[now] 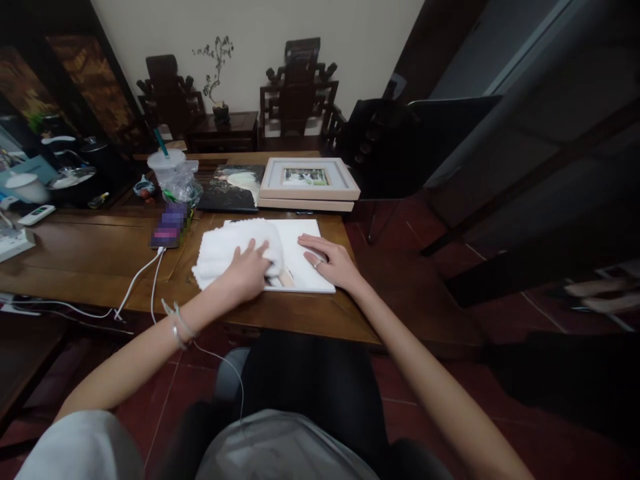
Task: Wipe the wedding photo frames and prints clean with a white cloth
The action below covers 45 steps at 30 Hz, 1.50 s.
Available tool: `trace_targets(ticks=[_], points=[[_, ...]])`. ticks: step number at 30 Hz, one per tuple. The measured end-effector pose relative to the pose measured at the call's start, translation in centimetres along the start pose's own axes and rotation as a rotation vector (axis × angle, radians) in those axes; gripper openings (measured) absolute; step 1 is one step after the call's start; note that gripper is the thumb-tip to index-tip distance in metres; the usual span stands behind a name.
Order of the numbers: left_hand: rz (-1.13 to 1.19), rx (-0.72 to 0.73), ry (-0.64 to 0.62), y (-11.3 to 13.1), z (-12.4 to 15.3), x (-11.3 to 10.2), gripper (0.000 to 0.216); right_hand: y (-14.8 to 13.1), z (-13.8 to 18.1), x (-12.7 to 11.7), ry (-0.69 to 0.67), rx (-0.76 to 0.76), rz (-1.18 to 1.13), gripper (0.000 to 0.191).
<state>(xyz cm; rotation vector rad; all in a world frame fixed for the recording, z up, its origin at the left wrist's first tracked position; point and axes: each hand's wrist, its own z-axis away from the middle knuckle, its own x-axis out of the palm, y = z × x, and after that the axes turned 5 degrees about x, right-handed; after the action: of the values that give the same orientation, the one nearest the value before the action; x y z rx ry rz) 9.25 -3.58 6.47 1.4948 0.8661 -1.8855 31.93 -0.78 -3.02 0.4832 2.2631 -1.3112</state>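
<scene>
My left hand [249, 270] presses on a fluffy white cloth [217, 250], its fingers bent and somewhat spread into the fabric. Beneath the cloth lies a flat white panel [305, 267], with a bit of a printed picture showing at its lower edge beside the cloth. The cloth hangs over the panel's left side and hides much of it. My right hand [333, 261], with a ring on it, rests flat and open on the panel's right part, fingers pointing left.
Behind the panel are stacked light wooden picture frames [310, 195] and a dark picture [233, 187]. Leftward are a phone [171, 225] on a white cable, a plastic cup [165, 160] with a straw, and a crumpled clear bag [181, 183]. The wooden table [300, 313] ends near my lap.
</scene>
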Motion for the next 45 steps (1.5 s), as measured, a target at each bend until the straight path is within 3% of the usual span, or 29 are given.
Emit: trace_targets(ticks=[5, 8, 11, 16, 20, 25, 32, 36, 40, 45], points=[[0.014, 0.189, -0.063, 5.0, 5.8, -0.8, 0.035, -0.1, 0.1, 0.0, -0.002, -0.026, 0.002, 0.031], [0.052, 0.253, -0.082, 5.7, 5.9, -1.0, 0.036, -0.1, 0.1, 0.0, 0.0, -0.029, -0.001, 0.031], [0.076, 0.209, -0.044, 4.0, 2.7, -0.9, 0.041, -0.1, 0.1, 0.0, 0.001, -0.016, 0.003, 0.03], [0.184, 0.13, 0.018, -1.5, -4.0, -0.6, 0.04, -0.1, 0.0, -0.1, -0.011, 0.0, -0.013, 0.03], [0.255, -0.008, 0.047, -4.6, -5.1, -0.2, 0.038, -0.1, 0.0, -0.1, -0.013, 0.0, -0.019, 0.03], [0.202, -0.042, 0.051, -4.4, -1.9, 0.5, 0.043, -0.1, 0.0, 0.1, -0.002, 0.004, -0.023, 0.03], [0.184, 0.097, -0.061, 1.9, 6.1, 0.6, 0.046, 0.0, 0.1, 0.1, 0.003, -0.015, -0.009, 0.03], [0.197, 0.255, -0.102, 4.0, 8.2, 0.2, 0.041, 0.0, 0.1, 0.0, -0.008, -0.019, -0.016, 0.03], [0.233, 0.24, -0.098, 2.6, 5.8, -0.3, 0.046, -0.1, 0.1, -0.1, -0.013, -0.009, -0.032, 0.03], [0.217, 0.118, -0.041, -2.4, -0.2, -0.6, 0.038, 0.0, 0.0, 0.0, -0.004, 0.001, -0.025, 0.029]])
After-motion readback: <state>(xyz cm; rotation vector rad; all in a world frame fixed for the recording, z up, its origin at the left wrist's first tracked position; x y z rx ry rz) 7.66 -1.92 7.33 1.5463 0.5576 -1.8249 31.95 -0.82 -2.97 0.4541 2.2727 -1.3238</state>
